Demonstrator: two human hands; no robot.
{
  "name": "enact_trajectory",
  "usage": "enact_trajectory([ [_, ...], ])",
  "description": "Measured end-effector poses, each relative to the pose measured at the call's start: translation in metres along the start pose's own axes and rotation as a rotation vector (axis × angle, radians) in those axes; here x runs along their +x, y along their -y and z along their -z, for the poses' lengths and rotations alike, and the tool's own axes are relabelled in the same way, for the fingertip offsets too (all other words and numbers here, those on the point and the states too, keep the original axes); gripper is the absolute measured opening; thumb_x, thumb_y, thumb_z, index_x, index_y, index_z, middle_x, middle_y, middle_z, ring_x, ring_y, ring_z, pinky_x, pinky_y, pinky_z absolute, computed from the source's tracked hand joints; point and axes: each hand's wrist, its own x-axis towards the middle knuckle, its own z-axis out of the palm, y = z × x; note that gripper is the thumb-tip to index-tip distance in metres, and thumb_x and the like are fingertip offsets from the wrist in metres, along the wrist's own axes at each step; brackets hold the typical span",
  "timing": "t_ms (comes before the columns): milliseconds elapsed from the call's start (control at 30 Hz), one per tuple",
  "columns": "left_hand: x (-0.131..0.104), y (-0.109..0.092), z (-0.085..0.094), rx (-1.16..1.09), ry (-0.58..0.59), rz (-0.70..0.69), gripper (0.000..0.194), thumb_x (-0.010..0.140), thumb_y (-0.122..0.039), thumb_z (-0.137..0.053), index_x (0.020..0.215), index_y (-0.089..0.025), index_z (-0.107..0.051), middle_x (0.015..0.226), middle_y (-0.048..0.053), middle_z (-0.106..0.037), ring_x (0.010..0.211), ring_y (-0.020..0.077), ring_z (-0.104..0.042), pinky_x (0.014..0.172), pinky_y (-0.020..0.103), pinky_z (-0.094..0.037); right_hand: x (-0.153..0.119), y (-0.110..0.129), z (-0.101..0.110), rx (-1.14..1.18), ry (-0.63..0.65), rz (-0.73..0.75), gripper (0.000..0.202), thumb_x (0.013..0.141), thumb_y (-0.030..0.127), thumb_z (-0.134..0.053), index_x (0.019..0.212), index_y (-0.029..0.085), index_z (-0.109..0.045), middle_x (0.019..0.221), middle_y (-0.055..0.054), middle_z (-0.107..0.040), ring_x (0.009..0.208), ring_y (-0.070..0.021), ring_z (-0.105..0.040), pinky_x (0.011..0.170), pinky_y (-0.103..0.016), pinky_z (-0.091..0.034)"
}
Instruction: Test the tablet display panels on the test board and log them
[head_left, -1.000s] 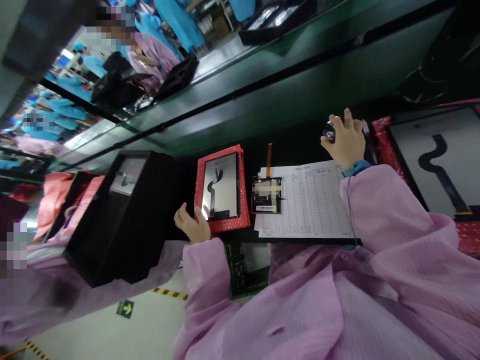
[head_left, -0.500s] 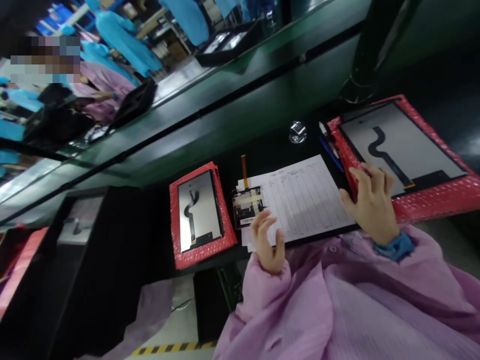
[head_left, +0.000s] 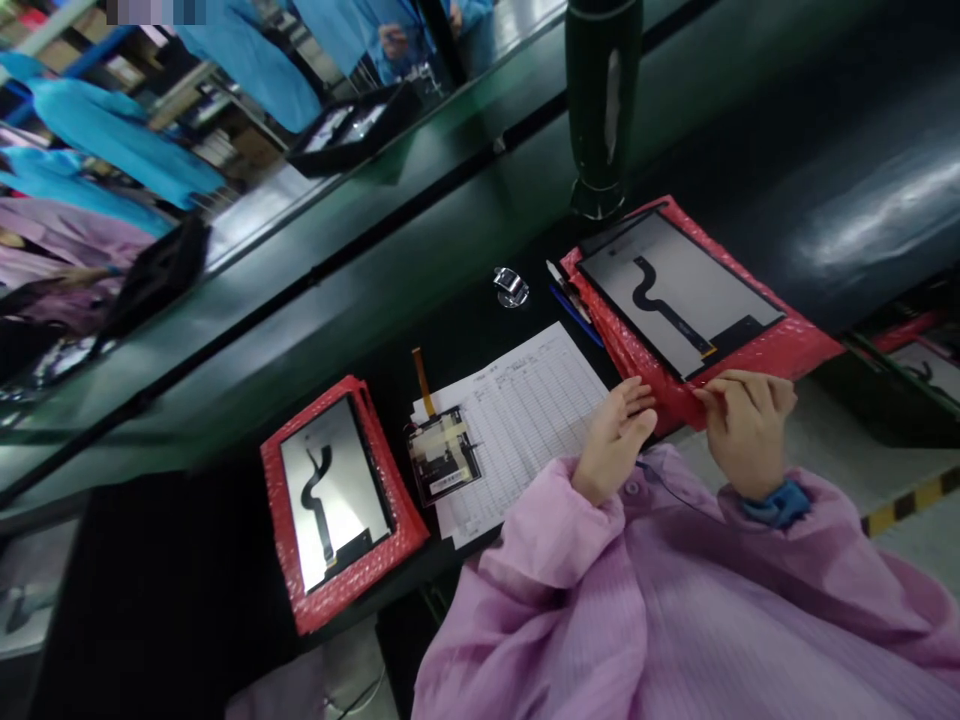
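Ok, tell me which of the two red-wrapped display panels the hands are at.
The right-hand panel, beside the pens: the right hand pinches its near edge, the left hand beside it. The other panel lies untouched left of the printed sheet.

Both hands met at the near edge of a red bubble-wrap tray: right hand pinching it, left hand open beside a printed form.

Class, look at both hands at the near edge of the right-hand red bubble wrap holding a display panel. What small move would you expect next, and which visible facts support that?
Probably a light pull of the red bubble wrap toward the body. The right hand has fingertips on its near edge below the display panel, though a closed grip cannot be confirmed. The left hand lies open beside that edge, near the paper form.
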Motion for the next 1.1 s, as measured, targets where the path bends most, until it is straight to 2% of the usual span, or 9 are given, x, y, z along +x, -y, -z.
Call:
enact_trajectory([
  [100,0.008,-0.002,-0.008,-0.031,-0.043,0.056,0.061,0.09,-0.04,-0.07,0.141,-0.017,-0.046,0.135,0.017,-0.059,0.122,0.0277,-0.062,0.109,0.046,-0.047,0.005,0.001,0.004,0.077,-0.024,0.011,0.028,0.103,0.039,-0.052,0.085,0.02,-0.062,0.095,-0.009,-0.07,0.092,-0.0255,-0.057,0.087,-0.041,-0.042],
  [233,0.016,-0.003,-0.014,-0.063,-0.12,0.088,0.047,0.096,-0.04,-0.065,0.136,-0.02,-0.052,0.126,0.011,-0.065,0.114,0.0222,-0.065,0.106,0.039,-0.049,0.006,0.019,0.015,0.236,0.005,0.089,0.021,0.103,0.032,-0.053,0.088,0.02,-0.059,0.091,-0.007,-0.067,0.087,-0.0223,-0.058,0.086,-0.038,-0.042],
  [367,0.028,-0.003,-0.018,0.002,-0.276,0.006,0.036,0.09,-0.038,-0.072,0.118,-0.018,-0.061,0.116,0.009,-0.069,0.108,0.0208,-0.066,0.102,0.037,-0.051,0.003,0.047,0.027,0.374,0.122,0.178,0.013,0.103,0.026,-0.053,0.091,0.021,-0.056,0.091,-0.005,-0.066,0.085,-0.0199,-0.058,0.083,-0.035,-0.043],
  [533,0.012,-0.012,-0.007,-0.088,-0.33,-0.068,0.04,0.083,-0.04,-0.079,0.114,-0.018,-0.065,0.112,0.008,-0.072,0.102,0.0224,-0.069,0.098,0.039,-0.053,0.007,0.056,0.048,0.448,0.042,0.189,0.006,0.097,0.018,-0.063,0.097,0.021,-0.057,0.09,-0.004,-0.065,0.084,-0.0185,-0.059,0.082,-0.035,-0.046],
  [600,-0.009,-0.018,0.009,-0.145,-0.351,-0.059,0.042,0.082,-0.041,-0.081,0.115,-0.02,-0.066,0.113,0.007,-0.074,0.103,0.0231,-0.071,0.097,0.039,-0.055,0.011,0.053,0.053,0.403,0.003,0.107,0.007,0.096,0.02,-0.064,0.101,0.021,-0.058,0.094,-0.006,-0.067,0.089,-0.0204,-0.061,0.085,-0.037,-0.047],
  [667,-0.032,-0.022,0.031,-0.154,-0.428,-0.043,0.044,0.081,-0.041,-0.082,0.118,-0.021,-0.067,0.113,0.006,-0.075,0.105,0.0236,-0.072,0.098,0.039,-0.055,0.014,0.053,0.052,0.39,0.044,-0.008,0.012,0.096,0.027,-0.064,0.105,0.021,-0.06,0.098,-0.007,-0.067,0.09,-0.0219,-0.062,0.086,-0.04,-0.049],
  [800,-0.068,-0.025,0.074,-0.074,-0.662,-0.056,0.051,0.076,-0.043,-0.087,0.118,-0.021,-0.069,0.11,0.006,-0.078,0.106,0.0246,-0.073,0.098,0.037,-0.056,0.018,0.068,0.027,0.731,0.412,-0.31,0.034,0.095,0.042,-0.062,0.123,0.022,-0.06,0.108,-0.009,-0.068,0.086,-0.0196,-0.067,0.08,-0.038,-0.058],
  [933,-0.076,-0.024,0.098,-0.107,-0.751,-0.045,0.055,0.067,-0.04,-0.093,0.113,-0.021,-0.071,0.109,0.005,-0.079,0.1,0.0223,-0.075,0.092,0.034,-0.058,0.03,0.091,0.001,1.127,0.761,-0.59,0.05,0.089,0.039,-0.067,0.135,0.025,-0.057,0.103,-0.005,-0.068,0.091,-0.0182,-0.068,0.086,-0.038,-0.063],
  [1100,-0.069,-0.019,0.107,-0.33,-0.915,0.054,0.034,0.072,-0.039,-0.087,0.098,-0.022,-0.074,0.096,0.004,-0.079,0.09,0.0209,-0.076,0.087,0.034,-0.061,0.045,0.104,-0.005,1.33,0.838,-0.774,0.059,0.079,0.036,-0.075,0.135,0.027,-0.059,0.102,-0.002,-0.063,0.09,-0.0155,-0.065,0.091,-0.04,-0.065],
])
